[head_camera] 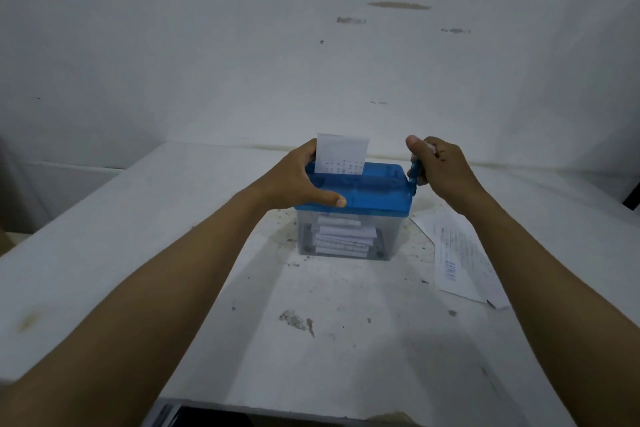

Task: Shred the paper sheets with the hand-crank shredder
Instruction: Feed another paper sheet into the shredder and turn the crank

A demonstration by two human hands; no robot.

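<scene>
The hand-crank shredder (353,198) is standing toward the far edge of the bench (346,340), its blue lid sitting on a clear bin in which folded and cut paper is piling up; a paper sheet (341,154) is standing upright in the slot on top, its lower part already inside. The left hand (301,180) is clamping the lid's left end, thumb lying along the near side and fingers (310,152) wrapping over the far side beside the sheet's left edge. The right hand (440,166) is clenching the blue crank handle (415,172) at the lid's right end. More printed sheets (460,256) are lying flat near the bench's right edge, just beside the bin.

The step in hand is probably cranking the sheet through. The risks from here: the sheet, unsupported at the top, could be skewing and jamming the cutters if it is feeding crooked; the light bin could be tipping or sliding if the left hand's hold is slackening while the crank is being pushed; the left fingers are sitting close to the slot, so they could be getting nipped; the filling bin may soon be backing paper up under the cutters.
</scene>
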